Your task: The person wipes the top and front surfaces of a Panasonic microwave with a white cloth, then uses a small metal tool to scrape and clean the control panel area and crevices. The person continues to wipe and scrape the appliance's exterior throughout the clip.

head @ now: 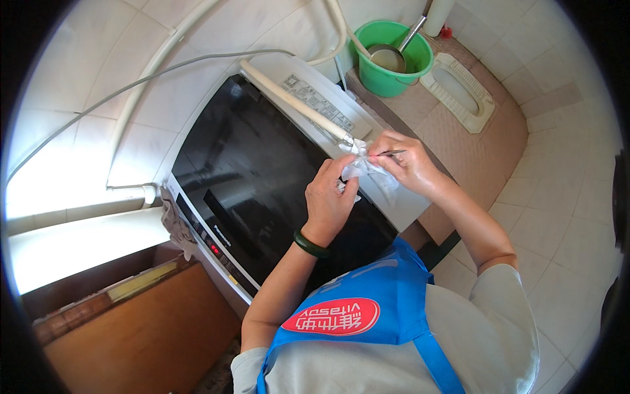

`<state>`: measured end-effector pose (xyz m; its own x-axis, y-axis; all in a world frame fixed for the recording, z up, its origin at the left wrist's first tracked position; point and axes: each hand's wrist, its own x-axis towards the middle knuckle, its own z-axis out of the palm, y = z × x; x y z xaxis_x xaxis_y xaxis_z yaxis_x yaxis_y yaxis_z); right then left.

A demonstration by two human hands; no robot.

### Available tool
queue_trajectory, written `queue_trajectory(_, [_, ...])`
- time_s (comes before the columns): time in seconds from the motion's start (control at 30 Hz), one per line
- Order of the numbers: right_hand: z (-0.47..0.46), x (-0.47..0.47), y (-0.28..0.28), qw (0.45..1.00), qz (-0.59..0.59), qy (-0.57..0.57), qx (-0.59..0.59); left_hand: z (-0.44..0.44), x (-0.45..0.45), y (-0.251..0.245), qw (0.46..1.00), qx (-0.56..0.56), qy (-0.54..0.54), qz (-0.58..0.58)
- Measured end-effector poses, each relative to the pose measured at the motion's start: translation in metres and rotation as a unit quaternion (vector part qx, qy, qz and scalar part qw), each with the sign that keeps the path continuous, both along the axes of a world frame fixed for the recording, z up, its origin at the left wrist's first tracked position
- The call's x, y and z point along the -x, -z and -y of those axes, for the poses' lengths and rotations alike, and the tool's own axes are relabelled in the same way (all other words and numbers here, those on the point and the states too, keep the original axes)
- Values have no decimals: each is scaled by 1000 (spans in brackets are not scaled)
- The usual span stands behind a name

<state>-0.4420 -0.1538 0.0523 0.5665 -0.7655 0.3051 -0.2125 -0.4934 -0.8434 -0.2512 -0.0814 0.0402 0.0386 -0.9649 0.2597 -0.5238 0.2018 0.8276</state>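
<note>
A crumpled white piece of thin cloth or tissue (pixel 370 170) hangs between my two hands, above the edge of a black-lidded Panasonic washing machine (pixel 256 143). My left hand (pixel 330 189) pinches it from the left, and more white scraps show by its fingers. On the other side, my right hand (pixel 406 160) grips a thin pointed tool (pixel 393 152), its fingertips at the white piece. Which tool it is cannot be made out. The end of a cream hose (pixel 300 106) reaches the white piece, and whether the two are joined is hidden.
A green bucket (pixel 384 83) with a metal ladle (pixel 411 34) in it stands behind the machine, beside a squat toilet (pixel 455 93) on a raised tiled step. A grey cable (pixel 147 76) crosses the wall. At left are a brown rag (pixel 177 224) and a wooden cabinet (pixel 147 325).
</note>
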Motion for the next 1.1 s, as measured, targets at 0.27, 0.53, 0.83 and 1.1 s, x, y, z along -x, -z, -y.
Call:
queue_trajectory(0.27, [-22, -17, 36, 944, 232, 145, -187, 5, -5, -4, 998, 9, -1, 62])
queue_trajectory(0.53, [14, -8, -5, 975, 18, 46, -215, 5, 3, -6, 994, 20, 55, 89])
queue_trajectory(0.83, [5, -19, -34, 942, -246, -97, 205, -12, 8, -3, 998, -33, 27, 42])
queue_trajectory(1.1, [13, -7, 0, 985, -27, 75, -150, -26, -12, -5, 999, -40, 3, 3])
